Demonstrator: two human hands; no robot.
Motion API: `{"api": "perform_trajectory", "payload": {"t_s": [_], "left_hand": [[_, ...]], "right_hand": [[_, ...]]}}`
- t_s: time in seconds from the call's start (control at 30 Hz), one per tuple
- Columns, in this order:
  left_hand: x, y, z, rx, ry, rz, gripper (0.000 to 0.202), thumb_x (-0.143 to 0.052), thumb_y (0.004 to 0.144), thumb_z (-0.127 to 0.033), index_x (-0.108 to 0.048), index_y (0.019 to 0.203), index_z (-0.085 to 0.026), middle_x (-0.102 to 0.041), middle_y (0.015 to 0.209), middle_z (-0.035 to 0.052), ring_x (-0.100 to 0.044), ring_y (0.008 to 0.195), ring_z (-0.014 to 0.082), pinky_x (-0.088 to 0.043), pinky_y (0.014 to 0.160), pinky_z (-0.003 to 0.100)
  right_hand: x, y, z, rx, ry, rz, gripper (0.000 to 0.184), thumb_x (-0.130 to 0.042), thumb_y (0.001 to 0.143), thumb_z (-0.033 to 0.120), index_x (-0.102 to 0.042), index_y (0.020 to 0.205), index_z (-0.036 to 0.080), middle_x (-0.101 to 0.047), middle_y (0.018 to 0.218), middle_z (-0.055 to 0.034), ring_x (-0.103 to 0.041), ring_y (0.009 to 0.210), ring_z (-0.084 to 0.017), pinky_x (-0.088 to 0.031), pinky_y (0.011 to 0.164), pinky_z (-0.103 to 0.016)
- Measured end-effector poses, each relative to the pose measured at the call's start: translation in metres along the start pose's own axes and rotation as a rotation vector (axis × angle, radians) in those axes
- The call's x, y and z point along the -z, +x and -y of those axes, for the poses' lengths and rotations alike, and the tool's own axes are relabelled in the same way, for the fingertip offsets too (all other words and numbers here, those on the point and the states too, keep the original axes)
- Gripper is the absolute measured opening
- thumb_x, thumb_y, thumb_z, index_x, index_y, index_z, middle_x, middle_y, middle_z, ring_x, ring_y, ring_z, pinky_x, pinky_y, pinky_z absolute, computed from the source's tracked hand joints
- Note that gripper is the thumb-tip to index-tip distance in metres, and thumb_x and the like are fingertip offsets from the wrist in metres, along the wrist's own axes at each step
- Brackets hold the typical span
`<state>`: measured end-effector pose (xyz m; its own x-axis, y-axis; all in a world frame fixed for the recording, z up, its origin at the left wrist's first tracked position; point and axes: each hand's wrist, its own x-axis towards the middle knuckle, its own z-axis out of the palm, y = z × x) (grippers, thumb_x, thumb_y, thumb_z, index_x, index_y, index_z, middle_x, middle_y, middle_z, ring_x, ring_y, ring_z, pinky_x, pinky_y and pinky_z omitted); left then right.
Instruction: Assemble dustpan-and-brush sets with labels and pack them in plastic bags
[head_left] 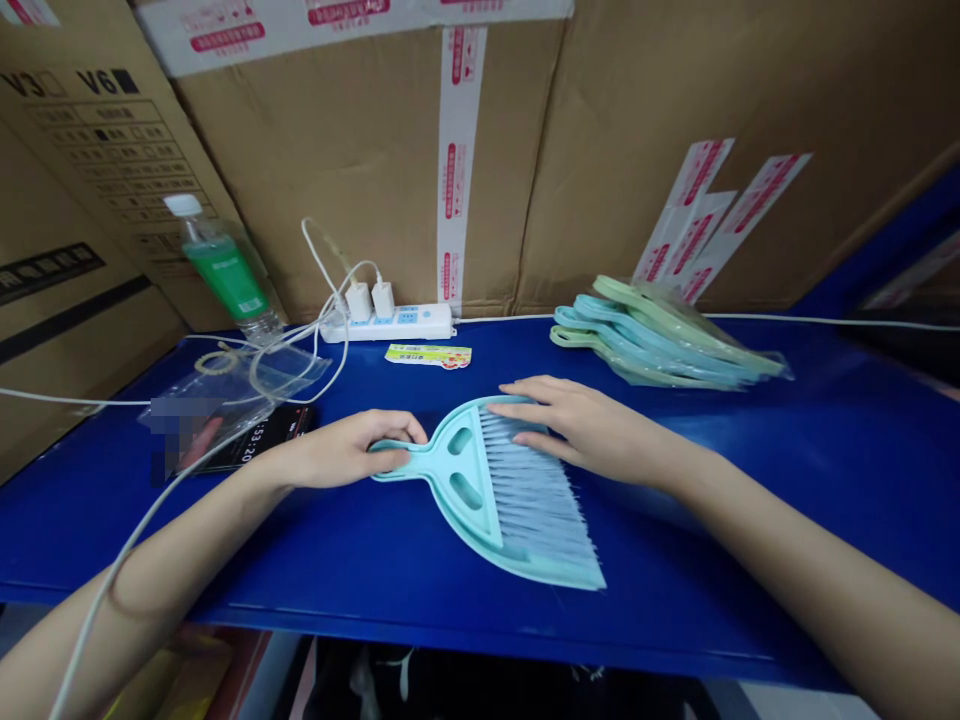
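Observation:
A light-blue hand brush [529,490] lies nested in a matching dustpan [525,567] on the blue table [360,560]. Its grey-blue bristles fan out to the right. My left hand [337,450] is closed around the paired handles on the left, thumb on top. Over the far edge of the bristles and pan rests my right hand [581,425], its fingers stretched out and slightly apart. Part of the pan's far rim is hidden under those fingers.
At the back right lie several bagged brush-and-dustpan sets [667,335], green and blue. A power strip [420,322] with two chargers, a bottle [229,275], a phone [259,440] and a colourful label [429,355] are nearby. A white cable [127,560] crosses my left arm; cardboard boxes [360,170] stand behind.

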<state>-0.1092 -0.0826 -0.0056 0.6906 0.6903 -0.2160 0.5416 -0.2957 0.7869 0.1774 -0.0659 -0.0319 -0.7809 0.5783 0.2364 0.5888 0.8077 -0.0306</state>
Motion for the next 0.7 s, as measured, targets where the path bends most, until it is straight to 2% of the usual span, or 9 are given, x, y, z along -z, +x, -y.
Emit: {"api": "perform_trajectory", "payload": {"t_s": [0.13, 0.3, 0.37, 0.47, 0.57, 0.7], "left_hand": [[0.000, -0.004, -0.003, 0.034, 0.212, -0.055, 0.021, -0.039, 0.088, -0.030, -0.056, 0.091, -0.018, -0.055, 0.080, -0.0014, -0.048, 0.074, 0.0138, -0.039, 0.070, 0.025], [-0.008, -0.001, -0.001, 0.015, 0.275, -0.122, 0.036, -0.031, 0.094, -0.040, -0.055, 0.078, -0.017, -0.051, 0.070, -0.0028, -0.044, 0.065, 0.0120, -0.035, 0.063, 0.023], [-0.011, 0.000, 0.001, -0.010, 0.289, -0.135, 0.034, -0.034, 0.094, -0.038, -0.057, 0.079, -0.017, -0.052, 0.068, -0.0029, -0.044, 0.064, 0.0117, -0.033, 0.061, 0.022], [-0.013, 0.000, 0.003, -0.024, 0.319, -0.141, 0.029, -0.038, 0.093, -0.033, -0.058, 0.079, -0.017, -0.052, 0.067, -0.0032, -0.045, 0.062, 0.0114, -0.032, 0.060, 0.022], [-0.014, -0.001, 0.002, -0.022, 0.343, -0.150, 0.027, -0.039, 0.093, -0.031, -0.057, 0.078, -0.017, -0.051, 0.066, -0.0037, -0.045, 0.061, 0.0111, -0.032, 0.059, 0.022], [-0.015, -0.001, 0.000, -0.006, 0.356, -0.152, 0.025, -0.040, 0.093, -0.030, -0.056, 0.078, -0.018, -0.051, 0.065, -0.0041, -0.046, 0.060, 0.0111, -0.031, 0.059, 0.021]], "right_hand": [[0.000, 0.001, 0.002, 0.024, 0.026, -0.024, 0.036, -0.046, 0.095, 0.031, -0.063, 0.124, 0.020, -0.061, 0.129, -0.0153, -0.056, 0.118, -0.029, -0.049, 0.094, -0.050], [0.006, 0.006, 0.006, -0.023, 0.168, 0.009, 0.042, -0.034, 0.098, 0.036, -0.065, 0.121, 0.020, -0.061, 0.128, -0.0138, -0.055, 0.118, -0.027, -0.047, 0.096, -0.049], [0.007, 0.011, 0.005, -0.040, 0.225, 0.006, 0.044, -0.030, 0.098, 0.036, -0.066, 0.116, 0.019, -0.064, 0.123, -0.0133, -0.057, 0.115, -0.026, -0.047, 0.095, -0.047], [0.005, 0.025, -0.002, -0.056, 0.263, -0.036, 0.038, -0.033, 0.095, 0.030, -0.068, 0.105, 0.019, -0.070, 0.107, -0.0111, -0.063, 0.102, -0.024, -0.050, 0.089, -0.043], [0.002, 0.043, -0.013, -0.125, 0.199, -0.053, 0.031, -0.037, 0.091, 0.021, -0.067, 0.098, 0.018, -0.071, 0.095, -0.0096, -0.065, 0.088, -0.023, -0.052, 0.080, -0.039], [-0.004, 0.069, -0.025, -0.135, 0.020, -0.004, 0.031, -0.043, 0.087, 0.013, -0.068, 0.105, 0.013, -0.070, 0.102, -0.0149, -0.063, 0.096, -0.028, -0.050, 0.083, -0.043]]}}
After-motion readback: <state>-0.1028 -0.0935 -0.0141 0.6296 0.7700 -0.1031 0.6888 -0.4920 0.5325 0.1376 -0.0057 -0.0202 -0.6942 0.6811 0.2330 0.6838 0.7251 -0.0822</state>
